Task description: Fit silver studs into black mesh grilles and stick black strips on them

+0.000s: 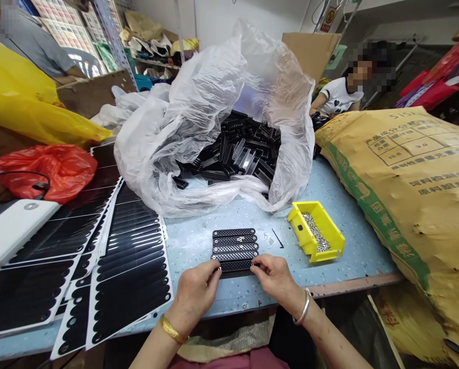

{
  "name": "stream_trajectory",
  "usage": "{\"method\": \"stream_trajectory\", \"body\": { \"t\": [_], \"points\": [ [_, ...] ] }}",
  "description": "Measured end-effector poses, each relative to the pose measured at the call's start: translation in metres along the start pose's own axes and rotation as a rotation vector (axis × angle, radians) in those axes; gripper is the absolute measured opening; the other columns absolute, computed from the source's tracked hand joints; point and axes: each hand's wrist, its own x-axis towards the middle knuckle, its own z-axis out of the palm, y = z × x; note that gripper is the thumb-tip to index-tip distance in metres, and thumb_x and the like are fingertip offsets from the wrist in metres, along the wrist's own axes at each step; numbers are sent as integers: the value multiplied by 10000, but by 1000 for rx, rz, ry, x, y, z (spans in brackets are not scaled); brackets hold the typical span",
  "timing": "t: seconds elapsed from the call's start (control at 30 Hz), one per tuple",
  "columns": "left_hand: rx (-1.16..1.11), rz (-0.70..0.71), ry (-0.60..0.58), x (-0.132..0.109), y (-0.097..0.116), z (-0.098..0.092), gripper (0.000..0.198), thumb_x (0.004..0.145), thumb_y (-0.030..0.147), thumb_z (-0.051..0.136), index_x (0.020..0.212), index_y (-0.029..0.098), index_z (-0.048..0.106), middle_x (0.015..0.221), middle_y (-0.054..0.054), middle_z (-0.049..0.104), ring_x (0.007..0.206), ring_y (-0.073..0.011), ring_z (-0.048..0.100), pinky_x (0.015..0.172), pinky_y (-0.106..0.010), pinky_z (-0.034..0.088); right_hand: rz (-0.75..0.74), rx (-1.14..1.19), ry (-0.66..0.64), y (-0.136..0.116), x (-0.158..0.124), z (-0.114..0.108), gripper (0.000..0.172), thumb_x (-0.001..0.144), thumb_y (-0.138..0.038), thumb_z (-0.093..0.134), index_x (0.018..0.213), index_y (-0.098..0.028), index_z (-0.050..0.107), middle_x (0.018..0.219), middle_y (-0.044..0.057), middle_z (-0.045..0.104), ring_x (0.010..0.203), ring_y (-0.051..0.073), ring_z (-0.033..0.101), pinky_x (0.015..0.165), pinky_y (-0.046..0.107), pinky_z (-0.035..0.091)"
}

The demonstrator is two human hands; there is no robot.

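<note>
Several black perforated plastic strips [235,248] lie side by side on the blue speckled table. At the left end of the nearest strip, my left hand [198,287] is closed, thumb and forefinger pinched together. My right hand [277,282] pinches in the same way at that strip's right end. Tiny silver bits show by both sets of fingertips, but whatever the fingers grip is too small to make out. Small silver rings [240,239] rest on the middle of the strips, and the farther strips have silver rings at their ends. A thin black stick [277,238] lies to the right.
A yellow bin [298,233] with small metal pieces stands right of the strips. Behind is a large clear plastic bag [144,159] of black strips. Black sheets [131,256] and a white device [17,230] lie left; a yellow sack [414,169] stands right. Two other people are beyond the table.
</note>
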Motion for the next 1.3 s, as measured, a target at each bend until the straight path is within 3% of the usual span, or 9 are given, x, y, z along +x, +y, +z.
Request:
{"method": "stream_trajectory", "body": {
  "t": [0.17,0.3,0.43,0.73,1.0,1.3],
  "points": [
    [-178,-101,34,-4,-1,-1,210,774,262,526,922,208,665,537,36,601,472,-121,563,503,-215,424,116,138,38,5,-6,-7,210,694,-268,633,847,-158,724,498,-3,601,432,141,531,445,245,423],
    [-339,-266,77,-8,-3,-1,149,750,329,558,773,195,618,524,34,591,444,-121,554,462,-217,425,281,291,158,14,-11,-10,280,688,-431,647,772,-166,686,482,1,573,396,148,518,411,269,436],
    [-455,-381,55,-4,-5,4,229,755,425,576,742,197,570,486,42,555,430,-136,553,444,-232,425,454,446,73,12,-9,-4,400,611,-537,687,742,-160,661,477,5,576,352,149,508,356,273,418],
    [-480,-398,13,4,-3,9,224,708,416,597,663,216,506,454,74,467,392,-124,526,410,-221,398,465,456,33,-6,5,-2,262,608,-414,706,572,-175,605,403,-30,533,311,121,490,328,229,347],
    [-592,-434,-11,5,-4,8,211,695,383,618,669,203,513,442,84,480,380,-134,574,398,-211,396,557,714,-116,5,10,-15,323,511,-394,787,597,-137,612,445,-14,604,318,124,561,278,169,336],
    [-623,-437,-7,6,-5,8,212,690,366,630,668,187,519,443,85,485,367,-127,574,392,-205,399,552,764,-122,4,12,-13,354,496,-387,816,572,-132,583,430,-24,596,316,119,569,260,149,341]
  ]
}}
